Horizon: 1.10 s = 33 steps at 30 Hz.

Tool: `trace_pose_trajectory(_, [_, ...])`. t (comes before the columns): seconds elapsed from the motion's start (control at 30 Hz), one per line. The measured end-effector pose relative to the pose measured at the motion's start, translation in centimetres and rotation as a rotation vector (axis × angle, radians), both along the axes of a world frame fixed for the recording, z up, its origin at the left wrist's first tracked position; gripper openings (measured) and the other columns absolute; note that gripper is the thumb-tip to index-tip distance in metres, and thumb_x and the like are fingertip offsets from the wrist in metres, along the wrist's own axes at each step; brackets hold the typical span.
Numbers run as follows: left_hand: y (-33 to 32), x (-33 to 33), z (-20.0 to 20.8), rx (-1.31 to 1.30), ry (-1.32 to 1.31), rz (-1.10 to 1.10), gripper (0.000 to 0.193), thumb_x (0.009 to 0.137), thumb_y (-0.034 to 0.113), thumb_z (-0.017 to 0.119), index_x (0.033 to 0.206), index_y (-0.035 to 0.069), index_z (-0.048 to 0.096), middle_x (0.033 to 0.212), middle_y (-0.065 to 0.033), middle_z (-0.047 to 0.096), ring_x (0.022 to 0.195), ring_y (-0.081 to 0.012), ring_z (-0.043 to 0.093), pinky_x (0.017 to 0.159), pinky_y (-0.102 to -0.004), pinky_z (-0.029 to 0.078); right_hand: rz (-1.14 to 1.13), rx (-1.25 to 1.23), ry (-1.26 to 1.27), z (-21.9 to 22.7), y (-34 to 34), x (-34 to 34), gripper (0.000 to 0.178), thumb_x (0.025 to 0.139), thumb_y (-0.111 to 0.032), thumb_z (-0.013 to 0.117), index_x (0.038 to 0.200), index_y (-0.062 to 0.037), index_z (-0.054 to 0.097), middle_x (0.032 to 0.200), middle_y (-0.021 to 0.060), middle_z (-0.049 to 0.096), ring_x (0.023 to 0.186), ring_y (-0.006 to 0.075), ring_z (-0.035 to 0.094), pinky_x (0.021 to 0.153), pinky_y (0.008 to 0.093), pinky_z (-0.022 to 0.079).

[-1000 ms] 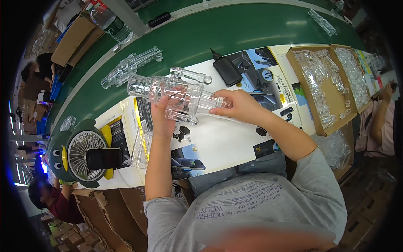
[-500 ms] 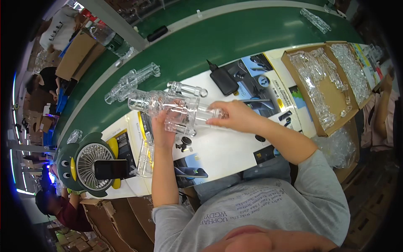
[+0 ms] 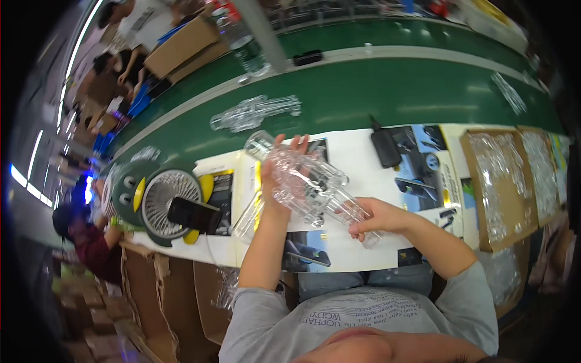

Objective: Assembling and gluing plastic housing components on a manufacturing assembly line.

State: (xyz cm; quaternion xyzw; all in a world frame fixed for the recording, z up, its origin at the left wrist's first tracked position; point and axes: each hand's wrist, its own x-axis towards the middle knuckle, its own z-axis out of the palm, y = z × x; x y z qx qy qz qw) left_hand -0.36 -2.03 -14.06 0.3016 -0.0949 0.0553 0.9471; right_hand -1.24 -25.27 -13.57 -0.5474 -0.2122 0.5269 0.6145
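Note:
Both of my hands hold a clear plastic assembly [image 3: 302, 176] made of a wide tube and several thinner ones, tilted down toward the right above the table. My left hand [image 3: 272, 192] supports its wide upper part, with some fingertips showing behind it. Around the tube at its lower right end, my right hand [image 3: 380, 216] has its fingers closed. Another clear plastic piece [image 3: 249, 227] lies beside my left forearm. Beyond my hands, more clear pieces [image 3: 254, 113] rest on the green surface. A black squeeze bottle with a pointed tip [image 3: 385, 148] lies right of the assembly.
At the left stands a green penguin-shaped fan [image 3: 130, 196] with a black phone [image 3: 195, 216] before it. Cardboard trays [image 3: 515, 228] of clear parts sit at the right. Printed sheets [image 3: 417, 184] cover the white table. A water bottle [image 3: 248, 53] stands by the metal post [image 3: 266, 36].
The assembly has turned from nearly level to slanting down at the right. My right hand has lowered with its end. The whole view has shifted, so the surroundings appear farther right and lower.

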Motion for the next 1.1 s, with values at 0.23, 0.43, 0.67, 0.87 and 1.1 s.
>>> trace_pose_trajectory(0.23, [-0.5, -0.5, -0.1, -0.024, 0.134, 0.223, 0.052, 0.086, 0.039, 0.049, 0.127, 0.009, 0.038, 0.105, -0.0156, 0.058, 0.099, -0.0288, 0.057, 0.093, -0.0392, 0.043, -0.261, 0.002, -0.201, 0.2, 1.3, -2.5, 0.062, 0.080, -0.012, 0.066, 0.129, -0.0021, 0.031, 0.087, 0.0073, 0.057, 0.070, 0.0091, 0.056, 0.063, 0.0229, 0.047])
trace_pose_trajectory(0.43, [-1.3, -1.3, 0.1, -0.019, 0.070, 0.275, 0.047, 0.087, 0.038, 0.049, 0.123, 0.010, 0.040, 0.096, -0.0133, 0.058, 0.089, -0.0236, 0.060, 0.076, -0.0364, 0.050, -0.182, -0.184, -0.496, 0.6, 1.8, -2.8, 0.067, 0.071, -0.012, 0.072, 0.125, -0.0001, 0.035, 0.077, 0.0041, 0.054, 0.063, 0.0083, 0.055, 0.057, 0.0220, 0.046])
trace_pose_trajectory(0.67, [-1.9, -1.1, 0.3, -0.042, 0.077, 0.314, 0.045, 0.084, 0.037, 0.053, 0.112, 0.003, 0.050, 0.090, -0.0173, 0.060, 0.083, -0.0269, 0.059, 0.083, -0.0404, 0.046, -0.172, -0.136, -0.260, -0.1, 1.4, -2.3, 0.067, 0.067, -0.007, 0.070, 0.123, 0.0032, 0.036, 0.072, 0.0048, 0.055, 0.056, 0.0084, 0.055, 0.050, 0.0213, 0.043])
trace_pose_trajectory(0.87, [-1.7, -1.4, -0.2, -0.081, -0.013, 0.252, 0.039, 0.085, 0.037, 0.052, 0.113, 0.010, 0.046, 0.096, -0.0142, 0.058, 0.087, -0.0264, 0.060, 0.076, -0.0375, 0.049, -0.172, -0.198, -0.407, 0.8, 1.3, -2.6, 0.068, 0.066, -0.007, 0.070, 0.123, 0.0041, 0.036, 0.070, 0.0054, 0.056, 0.055, 0.0092, 0.054, 0.050, 0.0215, 0.043])
trace_pose_trajectory(1.1, [-1.6, -1.5, 0.0, -0.056, 0.009, 0.252, 0.038, 0.085, 0.038, 0.052, 0.108, 0.009, 0.048, 0.095, -0.0129, 0.058, 0.088, -0.0256, 0.060, 0.078, -0.0368, 0.048, -0.164, -0.205, -0.312, 1.3, 1.4, -2.6, 0.062, 0.067, -0.005, 0.068, 0.119, 0.0041, 0.037, 0.071, 0.0072, 0.056, 0.054, 0.0108, 0.055, 0.049, 0.0226, 0.045])
